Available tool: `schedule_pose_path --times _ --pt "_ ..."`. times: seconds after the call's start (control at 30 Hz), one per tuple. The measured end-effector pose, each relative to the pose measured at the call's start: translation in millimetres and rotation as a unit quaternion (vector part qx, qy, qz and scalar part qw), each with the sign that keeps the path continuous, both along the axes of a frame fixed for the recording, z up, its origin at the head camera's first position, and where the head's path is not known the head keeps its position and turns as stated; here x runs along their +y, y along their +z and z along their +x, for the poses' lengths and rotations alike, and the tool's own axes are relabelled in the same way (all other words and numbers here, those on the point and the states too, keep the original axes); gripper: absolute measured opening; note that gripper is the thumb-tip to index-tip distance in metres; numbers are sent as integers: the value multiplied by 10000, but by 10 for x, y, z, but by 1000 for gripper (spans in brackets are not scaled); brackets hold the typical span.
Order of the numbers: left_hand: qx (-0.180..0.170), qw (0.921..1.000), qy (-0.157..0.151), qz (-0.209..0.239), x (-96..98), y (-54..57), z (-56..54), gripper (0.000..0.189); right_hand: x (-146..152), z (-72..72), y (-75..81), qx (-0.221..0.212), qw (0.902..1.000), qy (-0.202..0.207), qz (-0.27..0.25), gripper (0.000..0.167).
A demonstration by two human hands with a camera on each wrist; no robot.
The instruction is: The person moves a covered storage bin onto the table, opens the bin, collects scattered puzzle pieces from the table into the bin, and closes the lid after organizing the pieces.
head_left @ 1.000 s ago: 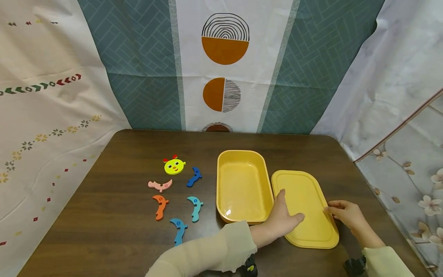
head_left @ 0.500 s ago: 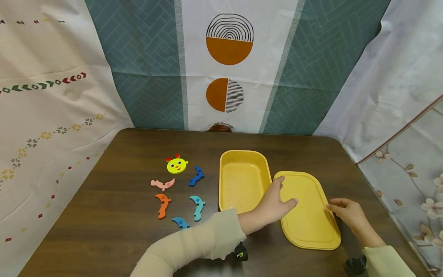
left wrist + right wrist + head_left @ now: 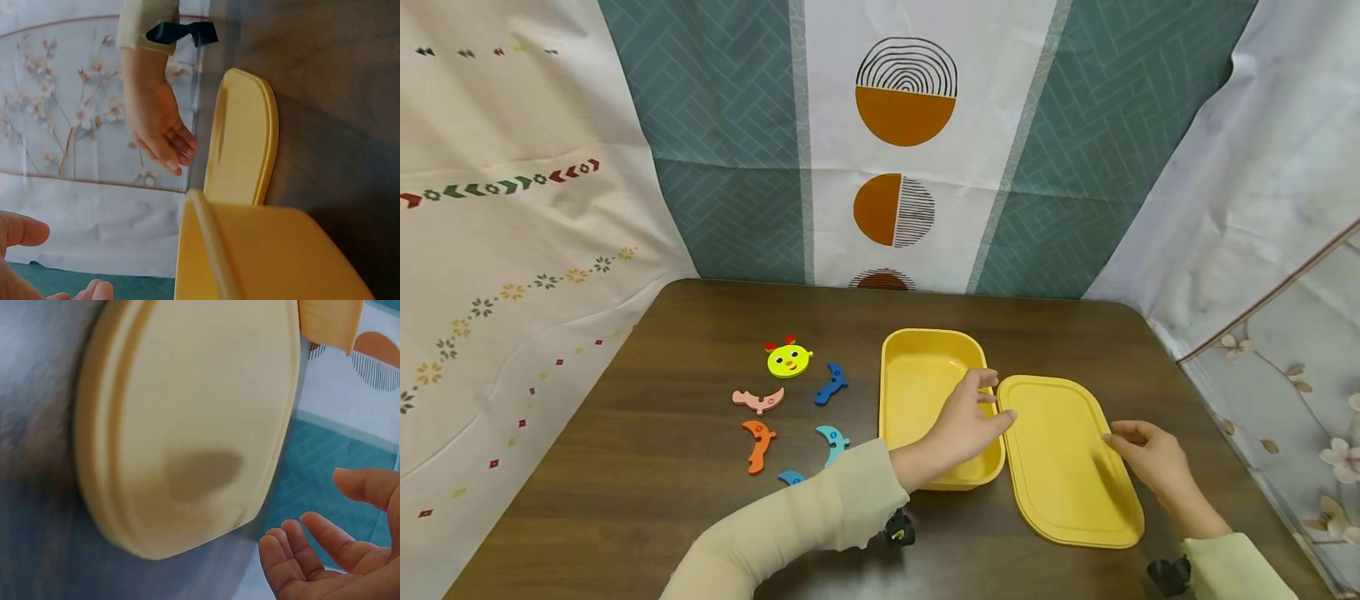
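My left hand (image 3: 958,429) hovers across the right side of a yellow plastic container (image 3: 917,383), holding nothing. Its thumb stands apart from the fingers, also in the left wrist view. Flat on the table to the container's right lies a yellow lid (image 3: 1063,458). My right hand (image 3: 1153,462) is just beyond the lid's right edge, fingers loosely bent. In the right wrist view that hand (image 3: 344,550) is empty, thumb and fingers apart, and a shadow falls on the lid (image 3: 206,394). The left forearm hides part of the container's near left corner.
Left of the container, a yellow smiling face piece (image 3: 788,362) with red antennae lies on the brown table (image 3: 625,467). Around it are curved pieces: dark blue (image 3: 831,386), pink (image 3: 758,401), orange (image 3: 758,448), teal (image 3: 832,442) and blue (image 3: 791,477), the last partly behind the left sleeve.
The left hand has moved left and up, from over the lid to over the container. The right hand has come off the lid's edge. The lid and container stay side by side.
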State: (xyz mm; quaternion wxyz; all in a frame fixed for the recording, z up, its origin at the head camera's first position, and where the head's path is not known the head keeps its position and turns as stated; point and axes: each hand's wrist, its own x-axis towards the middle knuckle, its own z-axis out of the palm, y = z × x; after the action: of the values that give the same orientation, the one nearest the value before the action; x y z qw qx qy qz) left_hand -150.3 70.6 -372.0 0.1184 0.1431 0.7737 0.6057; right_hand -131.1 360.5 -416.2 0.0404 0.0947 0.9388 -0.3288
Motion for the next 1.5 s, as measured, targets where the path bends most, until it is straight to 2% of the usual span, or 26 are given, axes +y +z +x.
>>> schedule_pose_path --times 0.33,0.67,0.97,1.3,1.5 --pt "460 9981 236 340 -252 27 -66 47 -251 -13 60 644 9966 427 292 48" --pt "818 9944 507 440 -389 70 -175 39 -458 -20 101 1235 9891 779 192 43" --pt "1058 9894 991 121 -621 14 -314 34 -704 1 130 1096 9883 1033 -230 45" --pt "1131 9829 1431 -250 -745 -63 -464 33 -930 -10 144 1072 9843 1302 -525 47" --pt "1246 9779 1615 -456 -864 -166 -568 35 -1071 19 130 1089 9814 1425 -688 51"
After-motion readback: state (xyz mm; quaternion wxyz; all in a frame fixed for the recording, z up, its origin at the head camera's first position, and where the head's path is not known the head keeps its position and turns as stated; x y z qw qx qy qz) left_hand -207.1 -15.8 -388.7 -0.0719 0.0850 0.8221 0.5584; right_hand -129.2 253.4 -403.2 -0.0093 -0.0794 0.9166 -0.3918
